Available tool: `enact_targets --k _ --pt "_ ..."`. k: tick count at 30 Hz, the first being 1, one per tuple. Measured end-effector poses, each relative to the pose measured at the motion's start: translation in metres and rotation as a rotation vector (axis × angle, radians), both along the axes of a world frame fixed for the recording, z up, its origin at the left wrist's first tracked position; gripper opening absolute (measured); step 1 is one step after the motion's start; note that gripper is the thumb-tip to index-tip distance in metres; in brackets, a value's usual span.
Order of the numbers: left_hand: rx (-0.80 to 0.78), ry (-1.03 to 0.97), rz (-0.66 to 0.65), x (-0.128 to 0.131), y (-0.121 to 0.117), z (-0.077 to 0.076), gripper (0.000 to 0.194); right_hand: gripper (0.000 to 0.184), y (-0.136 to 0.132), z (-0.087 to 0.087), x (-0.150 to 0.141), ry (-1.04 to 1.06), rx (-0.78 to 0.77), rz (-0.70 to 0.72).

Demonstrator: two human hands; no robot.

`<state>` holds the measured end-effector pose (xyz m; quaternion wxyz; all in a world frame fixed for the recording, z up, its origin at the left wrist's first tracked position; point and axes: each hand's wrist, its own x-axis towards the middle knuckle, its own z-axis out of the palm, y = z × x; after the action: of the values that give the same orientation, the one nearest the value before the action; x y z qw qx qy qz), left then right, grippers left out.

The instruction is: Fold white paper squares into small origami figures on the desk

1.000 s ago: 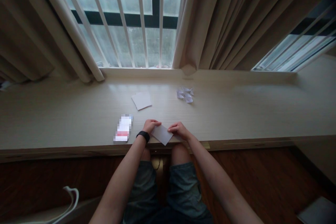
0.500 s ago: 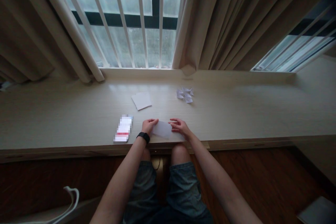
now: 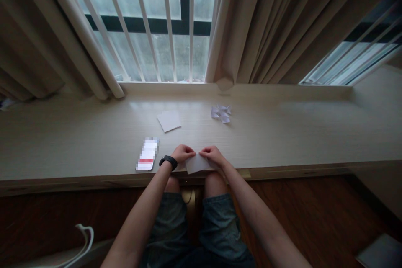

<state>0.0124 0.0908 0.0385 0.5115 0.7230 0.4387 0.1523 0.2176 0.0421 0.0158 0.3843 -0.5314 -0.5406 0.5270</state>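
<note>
A white sheet of paper (image 3: 196, 164) is pinched along its far edge by both hands, close to the front edge of the desk. My left hand (image 3: 182, 153), with a black band on the wrist, grips it at the left. My right hand (image 3: 213, 155) grips it a short way to the right, fingertips close to those of the left. Beyond the hands lies a small stack of white paper squares (image 3: 169, 121), slightly fanned. Several folded white paper pieces (image 3: 221, 113) sit in a cluster to its right.
A phone (image 3: 147, 153) with a blurred-out screen lies left of my left hand. The long pale desk (image 3: 282, 134) runs under a barred window (image 3: 147, 42) with beige curtains (image 3: 260, 25). My knees are below the desk's front edge.
My right hand has closed from spread fingers to a pinch on the sheet. Both hands have come nearer together at its far edge, and the sheet has turned and shifted toward me.
</note>
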Motion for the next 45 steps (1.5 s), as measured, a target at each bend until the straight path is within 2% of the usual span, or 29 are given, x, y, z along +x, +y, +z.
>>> enact_targets --k 5,9,15,20,28,34,36,39,40,43,45 --pt "-0.024 -0.017 -0.071 -0.001 -0.001 -0.003 0.031 0.034 -0.001 -0.004 0.001 0.034 -0.025 -0.092" --pt "-0.020 -0.075 -0.057 -0.007 -0.002 0.001 0.026 0.035 -0.002 -0.003 0.002 0.038 -0.034 -0.168" --pt "-0.007 0.001 -0.036 -0.017 -0.004 0.006 0.022 0.034 -0.003 -0.003 0.000 0.013 -0.044 -0.149" --pt "-0.009 0.085 -0.083 -0.022 -0.005 0.008 0.024 0.032 -0.003 -0.005 0.002 0.000 -0.041 -0.118" --pt "-0.036 0.005 -0.070 -0.032 0.000 0.016 0.024 0.036 -0.006 -0.009 0.005 0.039 -0.068 -0.138" --pt "0.044 0.060 0.051 -0.052 0.005 0.009 0.020 0.038 -0.004 -0.011 0.020 0.065 -0.001 -0.272" --pt "-0.003 0.019 0.083 -0.051 0.003 0.010 0.031 0.037 -0.004 -0.010 0.019 0.073 0.041 -0.290" --pt "-0.169 -0.071 0.103 -0.040 -0.004 0.014 0.060 0.032 -0.006 -0.008 0.010 0.057 0.147 -0.300" --pt "-0.198 -0.090 0.100 -0.035 -0.006 0.015 0.065 0.031 -0.007 -0.007 0.005 0.039 0.179 -0.304" --pt "-0.221 -0.150 0.136 -0.023 -0.012 0.020 0.056 0.031 -0.014 0.001 -0.003 0.001 0.206 -0.297" --pt "-0.215 -0.217 0.207 -0.018 -0.016 0.022 0.051 0.028 -0.019 0.007 -0.005 0.002 0.214 -0.285"
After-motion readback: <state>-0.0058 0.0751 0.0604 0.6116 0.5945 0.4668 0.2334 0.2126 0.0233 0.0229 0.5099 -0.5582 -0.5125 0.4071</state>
